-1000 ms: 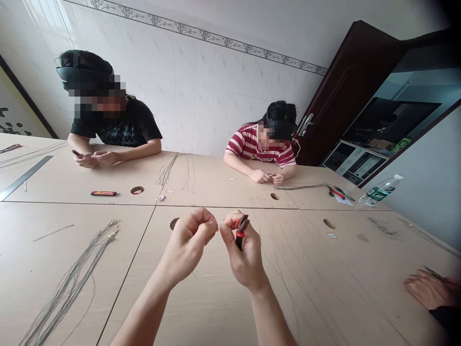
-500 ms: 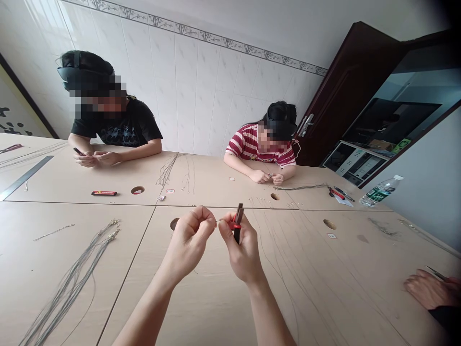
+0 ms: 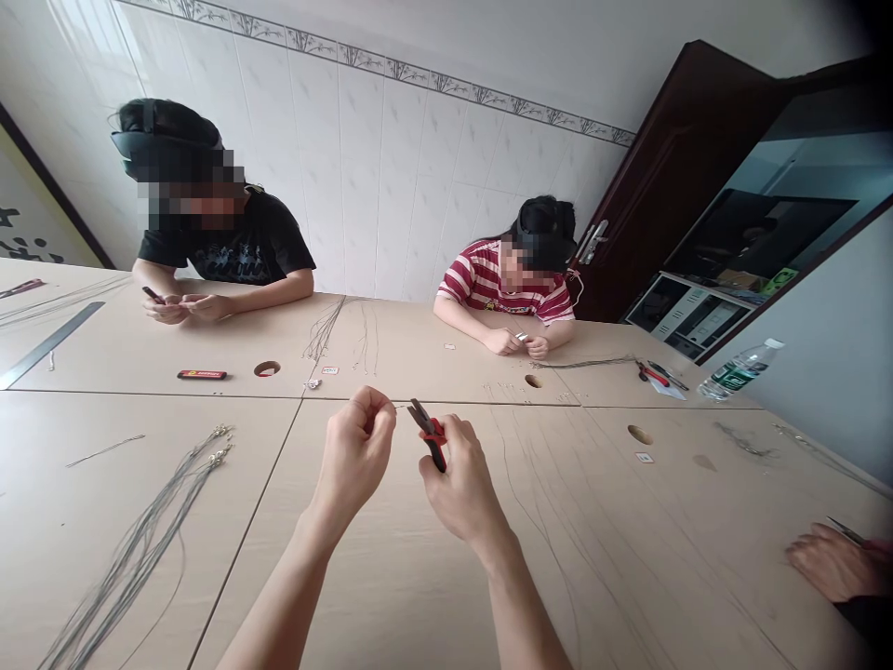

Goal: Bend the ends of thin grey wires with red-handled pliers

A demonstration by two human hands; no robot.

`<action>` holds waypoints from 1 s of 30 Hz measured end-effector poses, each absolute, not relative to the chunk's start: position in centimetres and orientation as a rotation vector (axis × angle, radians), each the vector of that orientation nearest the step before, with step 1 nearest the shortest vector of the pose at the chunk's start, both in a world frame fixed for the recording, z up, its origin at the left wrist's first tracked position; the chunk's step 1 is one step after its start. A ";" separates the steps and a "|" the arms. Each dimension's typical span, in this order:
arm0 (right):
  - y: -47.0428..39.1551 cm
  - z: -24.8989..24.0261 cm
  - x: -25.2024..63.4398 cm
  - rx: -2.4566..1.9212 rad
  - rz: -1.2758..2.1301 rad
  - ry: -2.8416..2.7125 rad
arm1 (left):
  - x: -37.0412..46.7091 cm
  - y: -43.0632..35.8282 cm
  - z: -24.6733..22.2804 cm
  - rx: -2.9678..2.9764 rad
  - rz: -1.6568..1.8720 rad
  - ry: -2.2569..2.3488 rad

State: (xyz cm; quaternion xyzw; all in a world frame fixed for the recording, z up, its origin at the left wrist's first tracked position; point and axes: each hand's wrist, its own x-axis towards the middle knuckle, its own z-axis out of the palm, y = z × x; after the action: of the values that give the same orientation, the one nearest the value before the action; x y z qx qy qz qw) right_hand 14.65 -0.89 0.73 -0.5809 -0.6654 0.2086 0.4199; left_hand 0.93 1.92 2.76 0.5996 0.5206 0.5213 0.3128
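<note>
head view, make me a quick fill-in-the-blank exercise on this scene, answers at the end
The wearer's right hand holds a pair of red-and-black ____.
The plastic bottle has a ____ label.
The large wire bundle lies on the picture's ____ side.

Missing words: pliers; green; left.

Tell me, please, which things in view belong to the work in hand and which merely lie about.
Belonging:
pliers in the right hand
thin wire at the left hand
probably the wire bundle

Apparently lying about:
water bottle
metal strip
</note>
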 end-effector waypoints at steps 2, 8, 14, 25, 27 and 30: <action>-0.9 0.7 14.6 -1.486 0.520 -1.687 | 1.0 2.0 2.7 1.561 1.396 1.371; -0.8 0.6 14.5 -1.517 0.466 -1.693 | 1.2 1.9 2.5 1.590 1.394 1.388; -0.7 0.6 14.2 -1.497 0.423 -1.693 | 1.9 1.6 1.9 1.662 1.337 1.421; -0.8 0.7 14.2 -1.497 0.372 -1.680 | 2.6 1.1 2.1 1.710 1.329 1.403; -0.8 0.6 14.2 -1.503 0.370 -1.682 | 2.7 1.1 2.2 1.713 1.337 1.399; -0.8 0.5 14.2 -1.496 0.377 -1.678 | 2.7 1.1 2.3 1.722 1.343 1.392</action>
State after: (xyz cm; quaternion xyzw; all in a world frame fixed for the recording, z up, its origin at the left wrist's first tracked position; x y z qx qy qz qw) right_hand 14.15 -0.80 0.55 -0.5962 -0.6688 0.1501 0.4179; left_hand 2.66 1.11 2.32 0.6397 0.5173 0.4990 0.2724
